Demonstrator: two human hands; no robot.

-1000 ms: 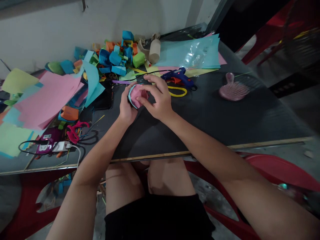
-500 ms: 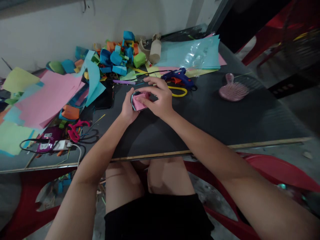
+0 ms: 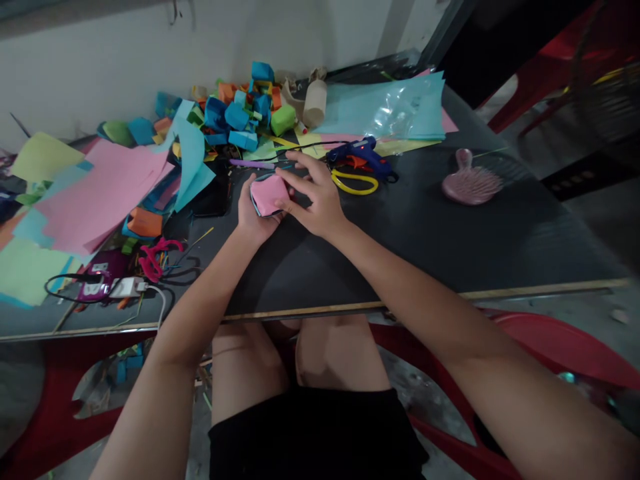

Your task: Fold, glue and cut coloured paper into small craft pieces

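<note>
A small square of folded pink paper [image 3: 270,195], with a dark and light-blue rim showing at its edge, sits in my left hand [image 3: 256,217]. The fingers curl around it from the left and below. My right hand [image 3: 317,200] reaches in from the right, its thumb and index finger at the paper piece's right edge, the other fingers raised and spread. Just beyond lie a purple pen-like stick [image 3: 251,164] and yellow-handled scissors [image 3: 356,183]. The underside of the folded piece is hidden by my palm.
A blue glue gun [image 3: 367,157] lies behind the scissors. Folded coloured paper boxes [image 3: 236,115] pile against the wall, with pink sheets [image 3: 107,193] at left. Pink scissors [image 3: 156,257], a white plug [image 3: 125,287] and cables lie front left; a hairbrush [image 3: 471,183] lies right.
The pink paper piece has been turned so its flat square face points up. My right hand has shifted slightly, from over the piece to its right edge.
</note>
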